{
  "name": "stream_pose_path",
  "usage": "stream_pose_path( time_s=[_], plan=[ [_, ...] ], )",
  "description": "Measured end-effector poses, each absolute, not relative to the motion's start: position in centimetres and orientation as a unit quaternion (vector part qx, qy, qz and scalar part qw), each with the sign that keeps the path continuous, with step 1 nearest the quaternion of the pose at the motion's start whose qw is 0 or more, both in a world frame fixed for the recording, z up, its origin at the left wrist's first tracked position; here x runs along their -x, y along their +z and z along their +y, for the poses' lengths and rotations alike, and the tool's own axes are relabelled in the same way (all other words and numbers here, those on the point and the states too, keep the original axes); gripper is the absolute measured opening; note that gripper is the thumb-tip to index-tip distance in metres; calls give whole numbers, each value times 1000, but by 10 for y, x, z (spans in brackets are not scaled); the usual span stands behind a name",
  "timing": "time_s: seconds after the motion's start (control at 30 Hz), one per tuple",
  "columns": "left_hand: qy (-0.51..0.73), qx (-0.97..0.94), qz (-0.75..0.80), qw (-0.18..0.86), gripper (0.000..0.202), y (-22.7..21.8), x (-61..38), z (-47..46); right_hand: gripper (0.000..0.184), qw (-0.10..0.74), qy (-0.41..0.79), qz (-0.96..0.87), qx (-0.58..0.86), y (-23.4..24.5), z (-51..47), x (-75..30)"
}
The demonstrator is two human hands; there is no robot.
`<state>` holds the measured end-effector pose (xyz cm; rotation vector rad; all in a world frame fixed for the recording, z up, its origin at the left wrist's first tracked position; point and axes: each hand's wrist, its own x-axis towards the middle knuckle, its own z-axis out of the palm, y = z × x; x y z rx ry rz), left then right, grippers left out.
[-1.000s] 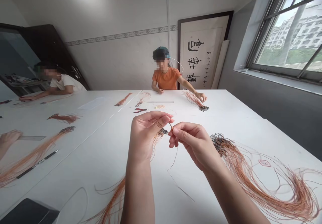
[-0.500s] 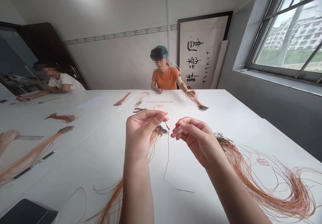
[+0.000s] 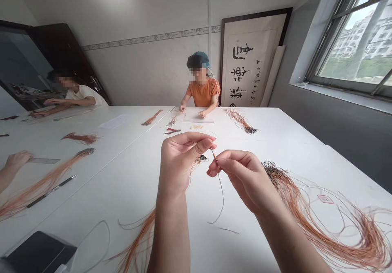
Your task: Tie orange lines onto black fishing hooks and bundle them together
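Observation:
Above the middle of the white table, my left hand (image 3: 191, 152) pinches the upper end of a thin wire (image 3: 223, 195) between thumb and fingertips. My right hand (image 3: 239, 171) is closed just below it, thumb and index finger on a small orange section near the wire's top. From there the wire hangs down in a loose curve toward the tabletop. Behind my left wrist lies a bundle of copper-coloured wires (image 3: 139, 238) with dark looped ends, partly hidden by my forearm. Beside my right forearm, a larger wire bundle (image 3: 294, 199) curves away to the right.
Red-handled pliers (image 3: 173, 131) and a ruler (image 3: 197, 121) lie farther back. A person in orange (image 3: 203, 91) sits opposite; another in white (image 3: 88, 95) sits far left. At left, a co-worker's hand (image 3: 18, 158) holds a metal ruler (image 3: 45, 160). A black box (image 3: 39, 252) sits front left.
My right hand has moved in and closed on the wire below my left fingertips; before, it was apart. The person opposite has drawn an arm back from the far wire bundle.

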<state>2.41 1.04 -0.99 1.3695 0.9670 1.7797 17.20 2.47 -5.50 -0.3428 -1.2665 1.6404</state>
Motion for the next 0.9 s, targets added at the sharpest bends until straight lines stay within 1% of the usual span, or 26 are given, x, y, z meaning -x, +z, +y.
stream_pose_path(
  time_s=[0.17,0.33,0.6,0.7,0.77,0.9],
  plan=[
    [669,-539,370,355,14,-10,-25,9,19,503,675,-522,139,-56,23,-171],
    [668,-540,397,324,13,-10,-27,7,21,518,671,-508,154,-53,22,-167],
    [698,-543,356,300,22,-12,-23,10,22,504,710,-470,146,-51,26,-171],
    [682,-555,356,316,20,-14,-17,12,22,484,742,-446,128,-50,28,-173],
    [663,-568,365,325,22,-15,-14,12,22,475,751,-441,123,-49,29,-173],
    [641,-588,369,327,26,-15,-14,10,23,480,751,-436,124,-48,28,-172]
  ],
)
